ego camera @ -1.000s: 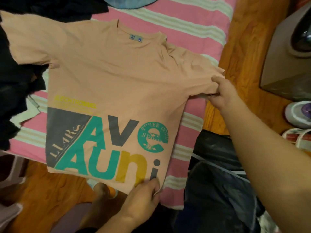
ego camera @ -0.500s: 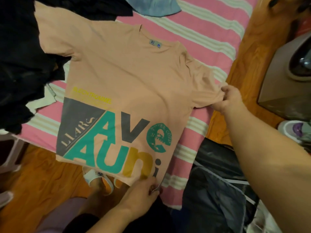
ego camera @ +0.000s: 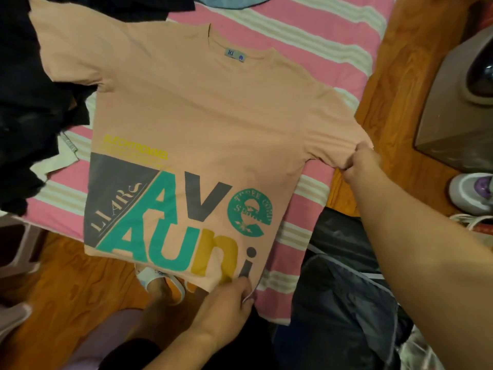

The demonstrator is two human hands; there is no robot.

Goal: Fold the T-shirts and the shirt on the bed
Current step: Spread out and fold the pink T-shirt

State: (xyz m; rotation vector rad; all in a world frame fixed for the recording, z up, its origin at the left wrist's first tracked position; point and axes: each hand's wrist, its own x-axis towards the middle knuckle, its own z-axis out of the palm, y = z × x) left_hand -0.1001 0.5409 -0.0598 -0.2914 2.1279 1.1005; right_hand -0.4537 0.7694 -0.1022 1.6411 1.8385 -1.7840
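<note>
A peach cotton T-shirt with a big teal, grey and mustard print [ego camera: 192, 124] is lying face up and spread flat across the pink blanket with cream stripes [ego camera: 306, 38] that is covering the bed. The person's right hand [ego camera: 358, 164] is pinching the edge of the shirt's sleeve, fingers curled tight around a small bunch of fabric, and the sleeve is stretching out from the body of the shirt toward that hand. The left hand [ego camera: 226, 303] is gripping the hem at the corner just below the printed letters, thumb and fingers closed on the cloth. From this hand the hem is running off to its left, hanging a little past the edge of the bed.

Far beyond the left hand, on its left side, a heap of black clothing [ego camera: 29, 108] is lying over the shirt's other sleeve. Between the two hands, on the near side, a dark grey garment with pale seams [ego camera: 344, 295] is bunching up beside the blanket. Just left of the left hand, lower down, a white and orange sandal [ego camera: 157, 279] is showing on the orange wooden floor [ego camera: 66, 289]. Past the right hand, a grey and purple sneaker [ego camera: 472, 192] is sitting on the floor.
</note>
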